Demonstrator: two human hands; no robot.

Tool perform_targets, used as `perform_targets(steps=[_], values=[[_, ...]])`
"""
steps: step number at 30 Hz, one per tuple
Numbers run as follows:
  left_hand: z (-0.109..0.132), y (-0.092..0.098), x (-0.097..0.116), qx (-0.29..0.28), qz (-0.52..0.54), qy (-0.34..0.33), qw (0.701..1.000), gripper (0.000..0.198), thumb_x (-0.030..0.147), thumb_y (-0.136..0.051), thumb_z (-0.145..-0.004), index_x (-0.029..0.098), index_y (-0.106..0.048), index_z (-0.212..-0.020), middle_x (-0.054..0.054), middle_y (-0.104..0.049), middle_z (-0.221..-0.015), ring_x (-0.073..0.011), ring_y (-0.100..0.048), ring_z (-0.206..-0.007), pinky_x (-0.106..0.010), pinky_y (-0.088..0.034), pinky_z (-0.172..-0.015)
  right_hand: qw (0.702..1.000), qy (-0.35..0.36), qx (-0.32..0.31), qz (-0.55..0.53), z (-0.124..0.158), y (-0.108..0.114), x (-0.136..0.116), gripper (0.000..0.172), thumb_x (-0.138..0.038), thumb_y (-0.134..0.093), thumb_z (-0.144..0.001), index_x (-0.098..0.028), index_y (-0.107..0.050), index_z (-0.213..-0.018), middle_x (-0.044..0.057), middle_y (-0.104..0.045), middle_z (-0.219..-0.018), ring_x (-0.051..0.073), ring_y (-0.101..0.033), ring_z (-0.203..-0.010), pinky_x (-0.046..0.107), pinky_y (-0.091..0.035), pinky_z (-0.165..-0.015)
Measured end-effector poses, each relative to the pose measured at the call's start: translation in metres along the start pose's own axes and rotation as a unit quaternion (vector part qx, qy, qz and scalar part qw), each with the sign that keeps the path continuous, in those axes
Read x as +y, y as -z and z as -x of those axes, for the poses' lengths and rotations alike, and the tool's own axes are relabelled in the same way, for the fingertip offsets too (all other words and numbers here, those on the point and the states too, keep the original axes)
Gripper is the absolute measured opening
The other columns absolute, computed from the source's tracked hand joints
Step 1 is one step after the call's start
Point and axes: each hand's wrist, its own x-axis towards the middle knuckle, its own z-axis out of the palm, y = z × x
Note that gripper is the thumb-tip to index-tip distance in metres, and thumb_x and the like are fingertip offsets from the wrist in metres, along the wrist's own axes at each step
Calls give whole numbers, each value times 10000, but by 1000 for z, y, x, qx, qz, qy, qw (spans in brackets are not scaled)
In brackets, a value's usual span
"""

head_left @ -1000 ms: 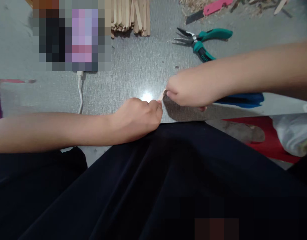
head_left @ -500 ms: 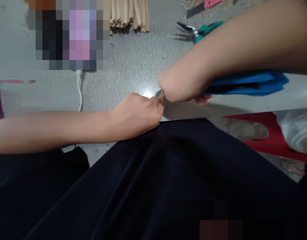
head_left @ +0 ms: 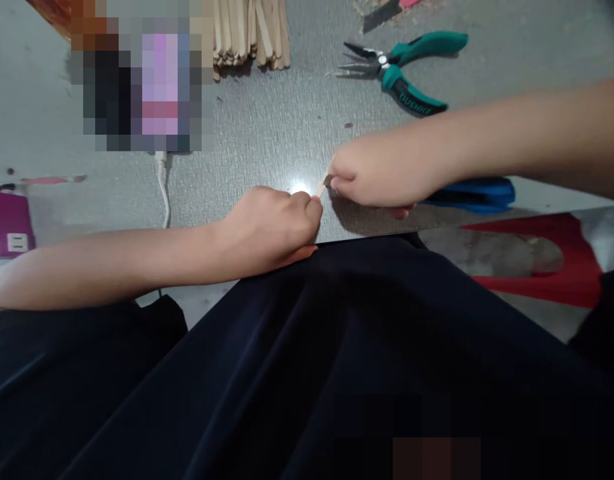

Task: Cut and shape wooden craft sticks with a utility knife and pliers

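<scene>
My left hand [head_left: 281, 220] is closed at the near edge of the table, pinching a small wooden craft stick [head_left: 321, 187] whose end sticks out past the fingers. Just to its right, my right hand [head_left: 377, 170] wraps around a blue utility knife [head_left: 479, 195]. The rear of the knife's handle shows beyond the wrist, below the forearm. A bit of dark blade [head_left: 329, 180] appears at the right fingers, against or very close to the stick; exact contact is too small to tell.
Green-handled pliers [head_left: 394, 67] lie spread beyond my right hand. A pile of craft sticks [head_left: 249, 33] is at the back. A white cable [head_left: 161, 187] runs from a blurred device. At left sits a purple power socket block [head_left: 7, 223]; a red stool [head_left: 581, 260] stands below the table at right.
My right forearm has swung down toward me, uncovering the pliers. The knife's handle end has shifted left and nearer, and more of the stick now shows between the hands. The view has shifted slightly.
</scene>
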Motion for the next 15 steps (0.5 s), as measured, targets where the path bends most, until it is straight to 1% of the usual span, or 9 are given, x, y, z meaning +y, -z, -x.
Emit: perform_targets(steps=[1, 2, 3, 6, 8, 10, 12, 15], values=[[-1, 1, 0, -6, 1, 2, 1000, 341, 413, -754, -1143, 134, -819, -1327, -152, -890, -1095, -329, -860, -858, -400, -330, -611, 999, 14, -26, 46, 7, 0, -1, 605, -271, -472, -1345, -108, -824, -881, 19, -786, -687, 191, -809, -772, 388, -544, -917], [-3, 3, 1, -15, 1, 4, 1000, 348, 419, -751, -1148, 132, -819, -1333, -152, -890, -1094, -332, -863, -864, -404, -312, -609, 998, 27, -27, 45, 11, -1, -1, 616, -303, -448, -1355, -127, -829, -903, 16, -765, -661, 179, -778, -691, 391, -547, -883], [-4, 4, 1, -25, 1, 5, 1000, 362, 425, -750, -1155, 125, -819, -1345, -157, -891, -1098, -340, -868, -875, -409, -297, -609, 998, 48, -22, 38, 14, -3, 1, 603, -334, -443, -1363, -141, -832, -944, 15, -768, -671, 172, -758, -652, 395, -547, -867], [-6, 6, 2, -49, 1, 12, 999, 403, 446, -774, -1153, 109, -818, -1371, -165, -894, -1105, -351, -874, -897, -418, -274, -611, 997, 72, 10, -5, 14, -8, 12, 551, -411, -456, -1370, -162, -847, -1072, 27, -822, -782, 177, -770, -678, 408, -553, -876], [-6, 6, 3, -39, 7, 20, 999, 388, 450, -791, -1133, 124, -825, -1341, -151, -892, -1079, -336, -860, -868, -411, -269, -613, 997, 71, 24, -17, 12, -12, 19, 533, -421, -444, -1370, -173, -845, -1120, 24, -825, -808, 183, -777, -695, 409, -552, -870], [-5, 4, 2, -23, 12, 20, 999, 370, 442, -794, -1118, 133, -829, -1319, -147, -889, -1061, -323, -844, -840, -405, -278, -612, 997, 72, 35, -12, 12, -15, 22, 507, -405, -442, -1363, -191, -825, -1111, 10, -782, -746, 188, -745, -655, 408, -540, -830], [-4, 2, 3, -21, 8, 12, 1000, 385, 428, -772, -1129, 113, -825, -1343, -160, -885, -1060, -334, -842, -836, -413, -290, -603, 995, 82, 51, 13, 14, -18, 22, 477, -382, -456, -1348, -221, -798, -1057, 0, -733, -681, 195, -706, -631, 406, -515, -794], [-2, -1, 3, -17, -8, -3, 1000, 400, 387, -710, -1158, 79, -814, -1391, -188, -886, -1099, -347, -849, -840, -424, -318, -587, 990, 110, 72, 56, 17, -21, 14, 469, -362, -467, -1324, -252, -791, -1003, 15, -738, -688, 205, -686, -668, 405, -476, -765]])
